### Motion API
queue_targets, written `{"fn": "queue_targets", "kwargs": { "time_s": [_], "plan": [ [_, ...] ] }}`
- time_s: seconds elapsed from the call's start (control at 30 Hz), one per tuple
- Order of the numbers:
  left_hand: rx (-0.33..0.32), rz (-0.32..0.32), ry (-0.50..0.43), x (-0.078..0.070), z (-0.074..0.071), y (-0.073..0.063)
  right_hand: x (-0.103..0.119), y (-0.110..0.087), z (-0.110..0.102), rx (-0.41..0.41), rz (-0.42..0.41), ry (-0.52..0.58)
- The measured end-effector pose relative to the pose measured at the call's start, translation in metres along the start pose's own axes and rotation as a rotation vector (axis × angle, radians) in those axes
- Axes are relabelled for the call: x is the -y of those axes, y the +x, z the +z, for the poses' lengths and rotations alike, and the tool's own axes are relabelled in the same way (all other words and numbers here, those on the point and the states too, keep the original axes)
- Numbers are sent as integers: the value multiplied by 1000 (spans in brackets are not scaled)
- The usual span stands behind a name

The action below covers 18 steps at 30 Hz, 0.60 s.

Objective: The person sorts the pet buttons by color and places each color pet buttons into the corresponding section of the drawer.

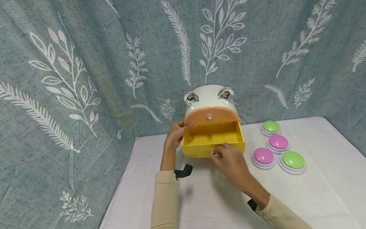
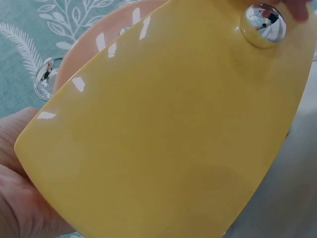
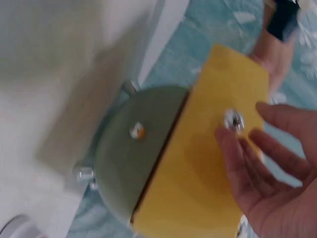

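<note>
A frog-shaped drawer cabinet point(image 1: 210, 95) stands at the back of the table, white on top with two silver ring-like eyes. Its upper drawer front point(image 1: 197, 117) is orange with a silver knob. Below it, the yellow drawer point(image 1: 197, 151) is pulled out, its bare inside showing. My left hand point(image 1: 175, 133) holds the cabinet's left side, thumb by the orange front; some of its fingers are hidden. My right hand point(image 1: 233, 160) is at the yellow drawer's silver knob point(image 2: 265, 25). In the right wrist view its fingers are spread about the knob, the thumb apart from it.
Right of the cabinet lie several round push-button lights, green point(image 1: 293, 159) and pink point(image 1: 263, 156), on white bases. A white cloth covers the table point(image 1: 211, 203). Behind it hangs a blue-green curtain point(image 1: 160, 63) with white leaf patterns.
</note>
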State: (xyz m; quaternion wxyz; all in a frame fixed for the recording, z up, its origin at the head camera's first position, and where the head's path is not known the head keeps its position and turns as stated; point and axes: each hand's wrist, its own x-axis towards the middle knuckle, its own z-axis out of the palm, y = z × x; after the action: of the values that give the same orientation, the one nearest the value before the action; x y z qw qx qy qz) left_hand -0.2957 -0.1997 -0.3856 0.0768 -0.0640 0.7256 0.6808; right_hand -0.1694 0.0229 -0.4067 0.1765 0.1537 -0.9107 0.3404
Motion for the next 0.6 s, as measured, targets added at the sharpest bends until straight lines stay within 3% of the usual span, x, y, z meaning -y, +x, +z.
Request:
{"fn": "queue_targets", "kwargs": {
  "time_s": [0.2, 0.37, 0.47, 0.6],
  "plan": [
    [24, 8, -25, 1, 1, -3, -32, -5, -51, 11, 44, 169],
    [30, 29, -26, -1, 1, -4, -69, -8, -100, 123, 146, 150],
    [12, 32, -18, -1, 2, -4, -94, -4, -109, 220, 171, 72],
    [-3, 18, -27, 2, 5, -4, -125, 0, -95, 366, 144, -53]
  ]
}}
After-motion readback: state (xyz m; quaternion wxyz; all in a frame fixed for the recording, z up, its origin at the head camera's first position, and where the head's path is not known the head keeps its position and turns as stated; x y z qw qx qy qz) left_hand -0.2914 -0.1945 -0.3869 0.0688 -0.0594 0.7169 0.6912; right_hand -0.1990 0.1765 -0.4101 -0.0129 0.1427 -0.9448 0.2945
